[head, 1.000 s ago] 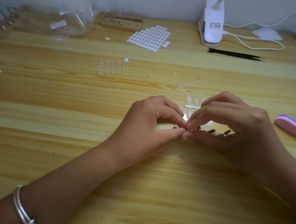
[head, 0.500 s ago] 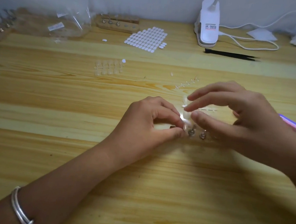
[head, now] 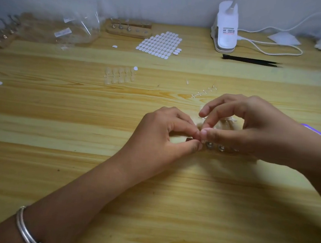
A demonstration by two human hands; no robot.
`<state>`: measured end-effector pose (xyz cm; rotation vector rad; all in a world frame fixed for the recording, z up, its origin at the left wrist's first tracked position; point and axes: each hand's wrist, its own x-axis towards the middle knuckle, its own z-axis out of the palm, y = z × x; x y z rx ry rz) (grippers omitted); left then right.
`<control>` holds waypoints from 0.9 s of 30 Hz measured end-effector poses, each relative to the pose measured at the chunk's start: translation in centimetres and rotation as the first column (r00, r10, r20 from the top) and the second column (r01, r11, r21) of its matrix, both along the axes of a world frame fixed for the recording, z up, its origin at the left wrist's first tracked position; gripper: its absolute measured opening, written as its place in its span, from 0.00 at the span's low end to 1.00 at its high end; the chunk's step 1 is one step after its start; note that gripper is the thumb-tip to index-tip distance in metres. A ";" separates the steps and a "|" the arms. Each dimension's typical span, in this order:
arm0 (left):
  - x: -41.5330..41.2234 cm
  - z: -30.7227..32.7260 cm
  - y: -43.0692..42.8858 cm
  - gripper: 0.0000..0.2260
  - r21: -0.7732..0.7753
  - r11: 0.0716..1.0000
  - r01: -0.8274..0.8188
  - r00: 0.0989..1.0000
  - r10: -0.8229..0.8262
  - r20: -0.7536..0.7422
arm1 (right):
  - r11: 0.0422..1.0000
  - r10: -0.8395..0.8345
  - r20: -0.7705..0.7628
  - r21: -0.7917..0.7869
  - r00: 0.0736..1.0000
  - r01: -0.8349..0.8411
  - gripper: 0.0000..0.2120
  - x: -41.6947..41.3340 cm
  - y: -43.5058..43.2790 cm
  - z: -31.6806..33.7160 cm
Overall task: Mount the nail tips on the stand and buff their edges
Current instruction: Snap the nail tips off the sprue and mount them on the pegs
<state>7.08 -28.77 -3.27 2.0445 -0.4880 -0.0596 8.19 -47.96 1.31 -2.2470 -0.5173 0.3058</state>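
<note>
My left hand (head: 166, 133) and my right hand (head: 249, 128) meet at the middle of the wooden table over a stand (head: 215, 146) with small metal holders, mostly hidden under my fingers. My left thumb and forefinger pinch the stand's left end. The thumb and forefinger of my right hand pinch something small right above that end; it is too small to identify. A clear strip of nail tips (head: 228, 121) lies just behind my right fingers. Another group of clear nail tips (head: 119, 75) lies farther back on the left.
A sheet of white adhesive tabs (head: 159, 44), a second wooden stand (head: 128, 30) and a clear plastic bag (head: 66, 28) sit at the back. A white lamp base (head: 226, 29) with cable and black tweezers (head: 251, 60) are back right. A pink-purple buffer block (head: 313, 130) peeks out behind my right wrist.
My right hand lifted off the stand, reached back toward the nail tip strip, then came down again with thumb and forefinger pinched at the stand's left end. My left hand stayed put.
</note>
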 end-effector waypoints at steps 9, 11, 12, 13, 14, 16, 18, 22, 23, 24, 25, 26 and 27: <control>0.1 -0.3 0.1 0.06 0.006 1.000 0.010 1.000 -0.011 0.025 | 1.000 0.020 0.000 0.016 1.000 -0.020 0.06 -0.2 -0.1 0.0; 0.2 -0.3 0.1 0.06 0.007 1.000 0.014 1.000 -0.014 0.026 | 0.999 0.018 -0.001 0.039 1.000 -0.018 0.10 -0.2 -0.1 -0.1; 0.2 -0.3 0.1 0.06 0.008 1.000 0.015 1.000 -0.015 0.026 | 0.999 0.017 0.001 0.047 1.000 -0.017 0.10 -0.2 -0.1 -0.2; 0.2 -0.3 0.1 0.06 0.010 1.000 0.016 1.000 -0.016 0.026 | 0.998 0.014 0.001 0.057 1.000 -0.014 0.11 -0.3 -0.1 -0.3; 0.2 -0.3 0.1 0.06 0.010 1.000 0.017 1.000 -0.017 0.027 | 0.997 0.003 -0.002 0.080 1.000 -0.003 0.11 -0.3 -0.2 -0.3; 0.1 -0.3 0.1 0.06 0.006 1.000 0.019 0.999 -0.019 0.026 | 0.986 -0.032 -0.025 0.160 0.999 0.036 0.12 -0.3 -0.4 -0.2; 0.1 -0.2 0.1 0.05 0.002 1.000 0.020 0.999 -0.020 0.028 | 0.983 -0.036 0.000 0.179 0.999 0.036 0.11 -0.3 -0.6 0.1; 0.1 -0.2 0.1 0.05 0.008 1.000 0.018 0.999 -0.018 0.031 | 0.996 0.039 0.003 0.085 0.999 -0.039 0.12 -0.4 -0.2 0.6; 0.1 -0.2 0.1 0.06 0.006 1.000 0.018 0.999 -0.018 0.032 | 0.996 0.051 -0.001 0.070 0.999 -0.051 0.11 -0.4 -0.1 0.5; 0.1 -0.2 0.2 0.06 0.004 1.000 0.018 0.999 -0.018 0.034 | 0.997 0.056 0.002 0.060 0.998 -0.056 0.11 -0.4 0.0 0.4; 0.1 -0.3 0.2 0.06 0.003 1.000 0.017 0.999 -0.017 0.034 | 0.997 0.053 0.007 0.058 0.999 -0.053 0.11 -0.4 0.0 0.4; 0.1 -0.3 0.2 0.06 0.004 1.000 0.017 0.999 -0.017 0.032 | 0.997 0.044 0.011 0.058 0.999 -0.045 0.11 -0.4 0.0 0.3; 0.2 -0.3 0.2 0.06 0.005 1.000 0.017 0.999 -0.017 0.029 | 0.998 0.036 0.015 0.056 0.999 -0.037 0.12 -0.4 0.0 0.3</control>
